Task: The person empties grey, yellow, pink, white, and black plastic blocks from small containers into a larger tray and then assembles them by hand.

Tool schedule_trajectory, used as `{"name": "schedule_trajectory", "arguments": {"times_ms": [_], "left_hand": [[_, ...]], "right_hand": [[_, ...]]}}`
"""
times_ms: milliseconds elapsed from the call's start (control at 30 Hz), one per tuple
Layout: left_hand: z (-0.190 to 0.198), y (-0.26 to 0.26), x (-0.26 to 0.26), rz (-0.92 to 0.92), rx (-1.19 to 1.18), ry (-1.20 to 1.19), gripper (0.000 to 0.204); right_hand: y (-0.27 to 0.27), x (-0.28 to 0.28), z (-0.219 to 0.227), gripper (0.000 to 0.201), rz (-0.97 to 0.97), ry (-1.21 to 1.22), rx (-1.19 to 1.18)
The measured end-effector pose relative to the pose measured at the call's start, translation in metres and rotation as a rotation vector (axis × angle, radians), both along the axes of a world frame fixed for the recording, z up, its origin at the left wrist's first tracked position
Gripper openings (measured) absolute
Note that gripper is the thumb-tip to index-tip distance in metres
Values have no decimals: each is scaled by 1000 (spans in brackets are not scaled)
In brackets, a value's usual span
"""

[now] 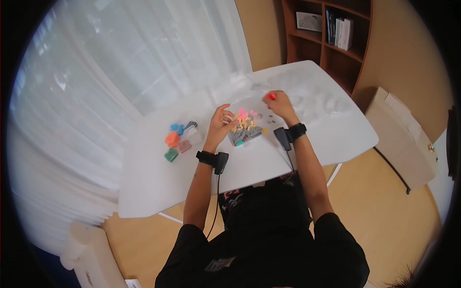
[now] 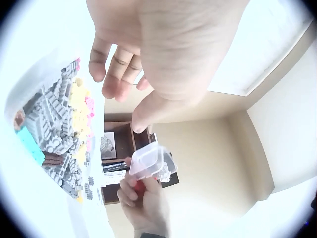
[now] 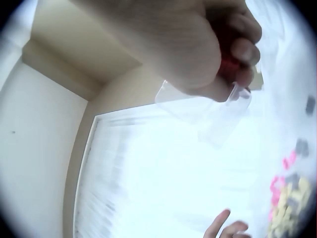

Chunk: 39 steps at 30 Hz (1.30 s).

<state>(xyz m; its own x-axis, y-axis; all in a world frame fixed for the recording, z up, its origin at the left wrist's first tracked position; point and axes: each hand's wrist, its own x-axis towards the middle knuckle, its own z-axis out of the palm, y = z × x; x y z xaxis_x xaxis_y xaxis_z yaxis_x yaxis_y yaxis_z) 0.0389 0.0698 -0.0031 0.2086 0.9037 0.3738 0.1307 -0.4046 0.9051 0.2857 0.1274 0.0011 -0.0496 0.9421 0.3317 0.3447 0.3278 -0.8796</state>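
Now our right hand clamps a red piece and pinches the clear box, raised near the bricks; our left hand hangs, fingers loosely apart. Sharing that grip, the box could slip.

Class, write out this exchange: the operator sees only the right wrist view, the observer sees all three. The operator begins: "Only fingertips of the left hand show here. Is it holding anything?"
Observer: No, the left hand is open, with nothing visible in it.
Operator: I see pink, yellow and grey pieces. Any other colour among them?
Observer: Yes, a turquoise piece at the edge of the grey pieces.
Operator: What lies off to the person's left?
Observer: A cluster that includes an orange item.
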Motion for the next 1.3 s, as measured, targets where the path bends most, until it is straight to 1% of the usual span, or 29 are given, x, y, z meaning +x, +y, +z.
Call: {"name": "schedule_trajectory", "arguments": {"times_ms": [33,100,133,167,233,300,400,467,500,533,600,633,667,733,767,833,867,933,967,1033,1067,1133,1167,1233,1300], "left_hand": [[3,3,0,-3,12,-19,56],[0,2,-1,56,-9,31,56],[-2,2,-2,56,-6,9,56],[-4,4,-3,45,-6,12,54],[-6,3,-4,37,-1,-2,53],[-3,1,0,60,0,54,51],[-4,1,-2,63,-8,62,48],[-8,4,-5,57,-11,46,45],[-11,6,-6,49,-20,39,42],[-13,8,-7,54,-21,37,42],[-13,8,-8,52,-1,50,32],[-12,9,-8,50,-7,49,32],[-7,5,-6,59,-9,85,28],[-9,2,-3,59,-23,126,25],[-9,3,-2,60,-23,119,23],[-9,4,-4,62,-21,119,20],[-12,6,-5,59,-31,108,19],[-15,9,-8,53,-33,101,18],[-16,10,-9,58,-22,109,17],[-18,14,-11,65,-12,116,16],[-18,14,-11,49,6,102,16],[-21,13,-9,33,12,85,15],[-22,13,-9,44,15,65,14],[-24,16,-8,54,15,47,13],[-21,15,-7,64,28,64,12]], "right_hand": [[4,19,1,21,-126,-134,-2],[7,55,-3,27,-370,-384,-3],[9,71,-4,28,-487,-498,9],[11,85,-3,28,-487,-518,19],[15,104,0,27,-534,-549,-145],[17,111,0,28,-548,-588,-125],[17,116,-3,31,-561,-616,-117],[23,122,-14,37,-568,-553,-65],[22,124,-19,32,-612,-537,-28],[25,129,-20,32,-607,-538,-27],[17,133,-4,29,-633,-394,-39],[14,134,3,28,-612,-337,45],[12,134,10,28,-615,-340,34],[13,127,19,25,-512,-211,388],[17,123,21,25,-517,-209,382],[25,111,25,21,-436,-387,293],[24,104,29,21,-439,-381,294],[22,95,39,21,-495,-543,107],[25,97,38,21,-497,-540,110],[30,99,34,20,-384,-741,63],[30,99,32,20,-383,-742,61],[29,99,25,22,-234,-798,-2],[32,100,16,22,-230,-799,-11],[42,104,1,24,-174,-683,-31],[46,107,1,25,-141,-703,-14]]}}
